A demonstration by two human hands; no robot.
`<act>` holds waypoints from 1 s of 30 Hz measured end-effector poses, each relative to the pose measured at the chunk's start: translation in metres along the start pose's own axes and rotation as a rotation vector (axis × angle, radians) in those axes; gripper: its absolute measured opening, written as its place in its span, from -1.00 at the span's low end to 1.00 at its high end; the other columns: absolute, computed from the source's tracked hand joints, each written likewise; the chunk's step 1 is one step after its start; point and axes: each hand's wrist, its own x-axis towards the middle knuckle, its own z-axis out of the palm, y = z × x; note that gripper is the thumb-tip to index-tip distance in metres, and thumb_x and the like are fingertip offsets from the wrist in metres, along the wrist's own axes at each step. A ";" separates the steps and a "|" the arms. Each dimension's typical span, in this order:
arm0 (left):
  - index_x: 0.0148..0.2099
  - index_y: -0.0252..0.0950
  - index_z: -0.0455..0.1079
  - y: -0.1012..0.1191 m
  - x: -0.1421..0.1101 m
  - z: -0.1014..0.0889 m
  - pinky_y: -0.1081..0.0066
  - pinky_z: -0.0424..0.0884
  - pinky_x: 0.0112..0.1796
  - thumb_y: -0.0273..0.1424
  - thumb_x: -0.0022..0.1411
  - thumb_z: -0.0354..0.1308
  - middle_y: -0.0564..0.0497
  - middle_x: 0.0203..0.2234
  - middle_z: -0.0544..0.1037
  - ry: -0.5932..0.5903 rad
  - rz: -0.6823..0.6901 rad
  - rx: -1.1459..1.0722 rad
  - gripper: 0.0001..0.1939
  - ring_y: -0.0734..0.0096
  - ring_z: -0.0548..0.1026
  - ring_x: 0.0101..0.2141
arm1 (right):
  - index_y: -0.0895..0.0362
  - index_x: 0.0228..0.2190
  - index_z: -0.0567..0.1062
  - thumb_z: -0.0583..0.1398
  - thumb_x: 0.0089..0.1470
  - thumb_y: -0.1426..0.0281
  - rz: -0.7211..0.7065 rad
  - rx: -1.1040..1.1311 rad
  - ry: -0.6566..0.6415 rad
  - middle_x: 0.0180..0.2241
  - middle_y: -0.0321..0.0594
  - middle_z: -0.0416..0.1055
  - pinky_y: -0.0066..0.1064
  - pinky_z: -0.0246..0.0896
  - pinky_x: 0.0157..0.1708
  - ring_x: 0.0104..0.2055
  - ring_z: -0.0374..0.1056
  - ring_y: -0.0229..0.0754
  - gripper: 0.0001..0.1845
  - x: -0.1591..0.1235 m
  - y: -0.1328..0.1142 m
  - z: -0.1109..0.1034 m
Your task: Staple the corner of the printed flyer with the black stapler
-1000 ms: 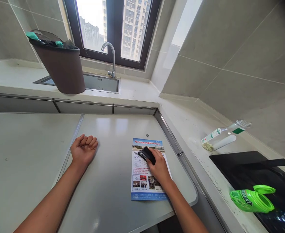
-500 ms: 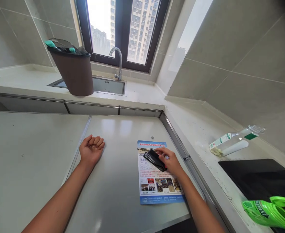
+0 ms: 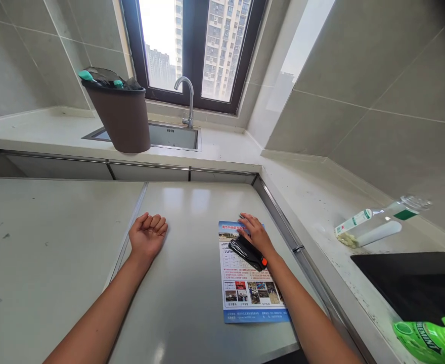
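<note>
On my head feed, the right hand [image 3: 256, 236] is loosely spread over the flyer's [image 3: 241, 277] top edge; a small piece [image 3: 242, 216] sits at its fingertips, contact unclear. The black stapler [image 3: 248, 253] lies on the flyer, close against that hand. My left hand [image 3: 148, 237] rests palm up, curled. A bin [image 3: 124, 119] partly blocks the sink [image 3: 177, 135]; a clear bottle [image 3: 385, 218] and green tub [image 3: 427, 339] sit right, well apart.

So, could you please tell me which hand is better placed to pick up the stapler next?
Probably the right hand: it is over the flyer, immediately beside the stapler, whereas the left hand lies off to the side on the tabletop, palm up, fingers curled.
</note>
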 end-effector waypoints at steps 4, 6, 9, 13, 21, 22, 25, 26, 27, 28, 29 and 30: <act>-0.55 -0.26 -0.24 -0.001 0.000 -0.001 0.44 0.08 -0.63 -0.36 0.21 0.17 0.13 -0.64 -0.08 -0.009 0.026 0.019 -0.42 0.53 0.05 -0.62 | 0.08 0.12 0.49 0.12 0.37 0.26 -0.007 0.000 -0.052 0.26 -0.03 0.35 0.00 0.24 0.28 0.31 0.26 0.00 -0.63 0.000 0.006 0.006; -0.55 -0.26 -0.24 -0.001 0.000 -0.001 0.45 0.08 -0.63 -0.36 0.22 0.17 0.13 -0.64 -0.07 -0.007 0.032 0.016 -0.42 0.54 0.05 -0.62 | 0.09 0.14 0.48 0.12 0.37 0.24 0.009 0.016 -0.059 0.27 -0.03 0.34 -0.01 0.23 0.30 0.33 0.25 0.00 -0.61 0.000 0.008 0.008; -0.55 -0.26 -0.25 -0.001 -0.001 -0.001 0.44 0.07 -0.62 -0.37 0.22 0.18 0.14 -0.64 -0.07 -0.020 0.008 -0.028 -0.41 0.54 0.06 -0.62 | 0.10 0.19 0.44 0.11 0.38 0.22 0.050 0.039 -0.067 0.28 -0.01 0.33 0.01 0.24 0.30 0.34 0.24 0.01 -0.56 -0.001 0.009 0.012; -0.54 -0.25 -0.24 -0.002 -0.002 -0.001 0.42 0.05 -0.62 -0.42 0.20 0.20 0.15 -0.65 -0.05 -0.040 -0.045 -0.143 -0.42 0.53 0.07 -0.62 | 0.07 0.20 0.44 0.07 0.39 0.19 0.074 0.070 -0.107 0.30 -0.04 0.31 0.03 0.19 0.34 0.37 0.20 0.02 -0.53 -0.001 0.010 0.015; -0.55 -0.24 -0.22 -0.002 -0.003 -0.002 0.40 0.02 -0.61 -0.45 0.20 0.19 0.14 -0.65 -0.04 -0.038 -0.075 -0.233 -0.43 0.51 0.06 -0.63 | 0.07 0.17 0.48 0.04 0.39 0.21 0.048 0.069 -0.140 0.31 -0.07 0.30 0.03 0.18 0.34 0.38 0.19 0.02 -0.55 0.002 0.014 0.020; -0.55 -0.24 -0.22 -0.002 -0.003 -0.002 0.40 0.02 -0.61 -0.45 0.21 0.19 0.14 -0.65 -0.05 -0.040 -0.076 -0.242 -0.43 0.51 0.06 -0.63 | 0.08 0.17 0.48 0.04 0.39 0.22 0.046 0.065 -0.139 0.31 -0.06 0.30 0.04 0.19 0.33 0.37 0.20 0.03 -0.56 0.003 0.014 0.022; -0.55 -0.24 -0.22 -0.001 -0.003 -0.003 0.40 0.01 -0.61 -0.45 0.21 0.18 0.14 -0.65 -0.05 -0.046 -0.074 -0.263 -0.43 0.51 0.05 -0.63 | 0.07 0.15 0.50 0.06 0.38 0.25 0.035 0.053 -0.125 0.30 -0.05 0.32 0.05 0.19 0.33 0.37 0.21 0.03 -0.58 0.005 0.009 0.028; -0.55 -0.24 -0.22 -0.001 -0.003 -0.004 0.40 0.01 -0.61 -0.45 0.21 0.18 0.14 -0.65 -0.05 -0.048 -0.074 -0.268 -0.43 0.51 0.05 -0.63 | 0.06 0.15 0.50 0.06 0.38 0.26 0.027 0.052 -0.120 0.30 -0.06 0.32 0.04 0.19 0.33 0.37 0.22 0.02 -0.59 0.007 0.005 0.031; -0.55 -0.24 -0.22 -0.001 -0.003 -0.004 0.40 0.01 -0.61 -0.45 0.21 0.18 0.14 -0.65 -0.05 -0.050 -0.073 -0.273 -0.44 0.51 0.05 -0.63 | 0.06 0.15 0.50 0.07 0.38 0.28 0.016 0.052 -0.117 0.29 -0.06 0.32 0.04 0.19 0.34 0.37 0.22 0.01 -0.59 0.010 0.000 0.034; -0.55 -0.24 -0.22 -0.001 -0.002 -0.005 0.40 0.00 -0.62 -0.45 0.21 0.18 0.14 -0.65 -0.05 -0.052 -0.072 -0.280 -0.44 0.51 0.05 -0.63 | 0.06 0.15 0.49 0.07 0.38 0.29 0.003 0.053 -0.119 0.29 -0.06 0.33 0.03 0.18 0.34 0.37 0.22 0.01 -0.59 0.013 -0.007 0.038; -0.55 -0.24 -0.22 0.000 -0.002 -0.005 0.40 0.00 -0.62 -0.45 0.22 0.17 0.14 -0.65 -0.05 -0.052 -0.069 -0.288 -0.44 0.50 0.04 -0.63 | 0.08 0.15 0.49 0.08 0.37 0.31 -0.011 0.054 -0.123 0.29 -0.05 0.33 0.02 0.18 0.34 0.36 0.22 0.01 -0.60 0.017 -0.014 0.043; -0.55 -0.24 -0.22 0.000 -0.002 -0.005 0.40 0.00 -0.62 -0.45 0.22 0.17 0.14 -0.65 -0.05 -0.052 -0.064 -0.296 -0.44 0.50 0.04 -0.63 | 0.09 0.16 0.49 0.08 0.37 0.32 -0.024 0.054 -0.128 0.29 -0.03 0.33 0.01 0.18 0.34 0.36 0.22 0.01 -0.60 0.021 -0.023 0.048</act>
